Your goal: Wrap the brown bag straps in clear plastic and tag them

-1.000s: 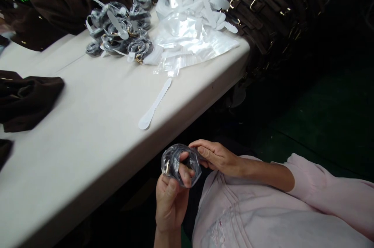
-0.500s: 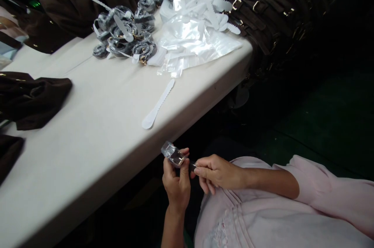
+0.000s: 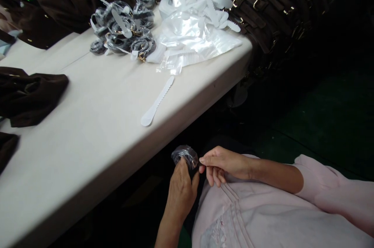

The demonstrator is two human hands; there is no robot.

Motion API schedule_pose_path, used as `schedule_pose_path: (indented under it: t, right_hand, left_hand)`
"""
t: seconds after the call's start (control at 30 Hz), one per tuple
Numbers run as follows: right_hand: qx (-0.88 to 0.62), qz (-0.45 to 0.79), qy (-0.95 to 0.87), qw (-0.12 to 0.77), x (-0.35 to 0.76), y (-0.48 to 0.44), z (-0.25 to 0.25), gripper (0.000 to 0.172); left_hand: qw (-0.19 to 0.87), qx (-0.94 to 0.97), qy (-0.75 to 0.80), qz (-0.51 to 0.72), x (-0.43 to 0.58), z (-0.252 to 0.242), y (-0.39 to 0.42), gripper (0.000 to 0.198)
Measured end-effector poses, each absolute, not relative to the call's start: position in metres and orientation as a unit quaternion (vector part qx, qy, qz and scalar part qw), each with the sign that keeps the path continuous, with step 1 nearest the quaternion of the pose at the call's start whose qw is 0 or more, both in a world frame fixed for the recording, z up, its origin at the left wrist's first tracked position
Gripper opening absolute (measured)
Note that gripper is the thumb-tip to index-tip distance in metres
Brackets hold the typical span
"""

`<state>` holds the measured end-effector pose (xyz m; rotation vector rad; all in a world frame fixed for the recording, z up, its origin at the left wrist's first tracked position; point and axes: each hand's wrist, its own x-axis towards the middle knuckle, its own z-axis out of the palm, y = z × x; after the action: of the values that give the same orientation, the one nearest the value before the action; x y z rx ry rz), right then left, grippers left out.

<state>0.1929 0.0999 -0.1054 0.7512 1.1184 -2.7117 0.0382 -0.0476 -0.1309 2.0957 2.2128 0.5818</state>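
My left hand (image 3: 182, 185) grips a film-wrapped dark coil (image 3: 184, 154) with a metal fitting, held off the table (image 3: 96, 115), near its edge. My right hand (image 3: 201, 164) has its thumb and forefinger together beside the coil; whether they pinch part of it, I cannot tell. On the table, 1 white notched strip (image 3: 157, 101) lies apart from the clear bags (image 3: 195, 41) and the heaped wrapped coils (image 3: 117, 41).

Dk-grey coil (image 3: 184, 151), gold fitting (image 3: 194, 162), nr pale-pink shirt (image 3: 263, 217); off-wht table (image 3: 87, 123); far R, dk-brn straps (image 3: 254, 20) w/ gold buckles (image 3: 237, 1).
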Motion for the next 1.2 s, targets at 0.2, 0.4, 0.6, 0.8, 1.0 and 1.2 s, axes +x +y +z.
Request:
schedule_pose_path:
  t: [0.2, 0.4, 0.6, 0.8, 1.0, 1.2]
  right_hand:
    - [0.267, -0.886, 0.373, 0.074, 0.199, 0.102, -0.117, 0.051]
    - [0.305, -0.85, 0.429, 0.013, 0.204, 0.102, -0.117, 0.039]
    - [0.286, -0.725, 0.621, -0.086, 0.214, 0.106, -0.104, 0.036]
    - [0.115, -0.579, 0.802, -0.093, 0.221, 0.108, -0.1, 0.042]
    - [0.038, -0.69, 0.722, -0.013, 0.221, 0.104, -0.126, 0.028]
    - [-0.001, -0.742, 0.67, 0.012, 0.219, 0.102, -0.129, 0.028]
  left_hand:
    - [0.221, 0.617, 0.729, 0.198, 0.044, -0.115, -0.039, 0.035]
    - [0.472, 0.508, 0.673, 0.257, 0.048, -0.085, -0.036, 0.017]
    - [0.532, 0.427, 0.656, 0.323, 0.046, -0.084, -0.026, 0.023]
    - [0.591, 0.411, 0.635, 0.281, 0.053, -0.091, -0.027, 0.022]
    - [0.609, 0.43, 0.645, 0.17, 0.048, -0.091, -0.038, 0.033]
    - [0.634, 0.412, 0.642, 0.127, 0.046, -0.102, -0.037, 0.039]
